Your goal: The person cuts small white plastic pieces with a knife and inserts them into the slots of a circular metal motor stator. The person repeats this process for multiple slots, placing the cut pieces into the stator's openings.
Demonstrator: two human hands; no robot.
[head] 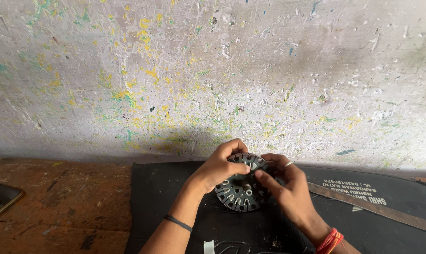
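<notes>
Work in hand: we hold a round, dark metal slotted disc [243, 186], a motor core by its look, tilted up on the black mat [175, 197] near the wall, and we seem to be working at its slots.
Doing it well: we judge it best to keep the disc steadied by its far-left rim with one hand while the other works one slot at a time, pressing lightly so the thin teeth are not bent and the disc does not slide on the mat.
Left hand [220, 167]: fingers curled close over the far-left rim, thumb on the face, pinching the disc firmly; only a narrow gap at the grip.
Right hand [288, 190]: fingers half bent, with the thumb and forefinger tips touching the disc's right side; a ring shows on one finger. Whether they hold anything small between them, we cannot tell.
Wrists: a dark band on the left, red and orange thread on the right.
Around: a flat metal strip [377, 209] lies on the mat to the right; a phone [0, 198] rests on the brown bench at far left; a paint-speckled wall [213, 75] stands behind.
</notes>
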